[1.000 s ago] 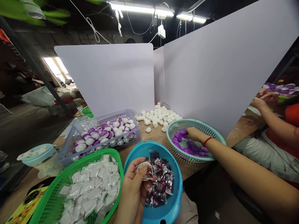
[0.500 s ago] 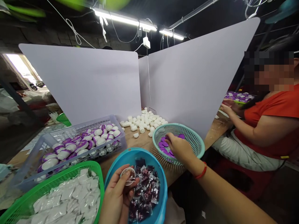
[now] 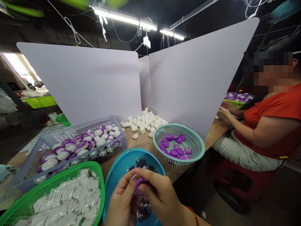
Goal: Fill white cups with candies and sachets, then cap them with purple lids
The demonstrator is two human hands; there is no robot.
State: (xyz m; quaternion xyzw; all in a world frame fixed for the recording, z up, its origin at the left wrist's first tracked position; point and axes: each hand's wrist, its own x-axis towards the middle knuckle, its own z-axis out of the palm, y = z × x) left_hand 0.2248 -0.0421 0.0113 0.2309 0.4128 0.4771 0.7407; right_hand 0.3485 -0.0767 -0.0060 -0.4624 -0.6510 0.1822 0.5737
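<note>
Purple disc (image 3: pixel 138 187) pinched where two bare hands meet

From my end of the feed, I see the left hand (image 3: pixel 122 197) and the right hand (image 3: pixel 162 191) together over a blue basin (image 3: pixel 116 164). The right fingers are closed on the disc, thumb against it. The left fingers are curled in around a round piece (image 3: pixel 134 177); only its pale rim shows beside the disc, and I cannot tell whether the two touch. Dark packets (image 3: pixel 144 212) lie in the basin below the fingers.

Beyond the fingers, to their right, I have a turquoise basket (image 3: pixel 200 147) with more purple discs (image 3: pixel 174 153). Straight past them, white caps (image 3: pixel 147 121) are heaped on the counter (image 3: pixel 141 142). To their left I make out a green basket (image 3: pixel 102 185) of white packets (image 3: pixel 68 201) and, farther off, a translucent crate (image 3: pixel 123 142) of purple-and-white rounded pieces (image 3: pixel 82 146). Well to their right sits a co-worker (image 3: pixel 265 128) in red.
</note>
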